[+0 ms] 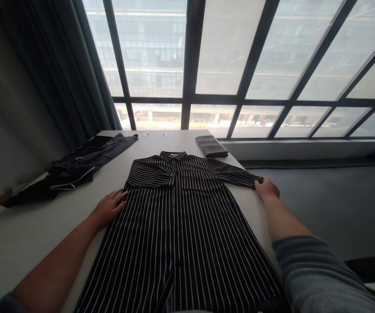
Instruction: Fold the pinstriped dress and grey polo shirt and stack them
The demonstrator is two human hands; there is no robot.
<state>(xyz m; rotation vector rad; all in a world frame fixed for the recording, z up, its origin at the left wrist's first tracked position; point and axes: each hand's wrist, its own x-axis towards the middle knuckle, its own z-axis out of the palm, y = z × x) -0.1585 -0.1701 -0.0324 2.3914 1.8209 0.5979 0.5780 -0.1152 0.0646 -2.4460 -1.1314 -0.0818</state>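
A black shirt with white stripes lies front up on the table, its collar toward the window. One sleeve, on the left, is folded inward across the chest. On the right the other sleeve stretches outward past the table's edge. My right hand is closed around the cuff at that sleeve's end. My left hand rests on the shirt's left side below the folded sleeve, its fingers stretched out and apart. The lower hem runs toward me and partly out of view.
Dark clothes with a white cord lie in a pile along the left of the white table. A folded grey cloth sits near the far right edge. Large windows and a dark curtain stand behind.
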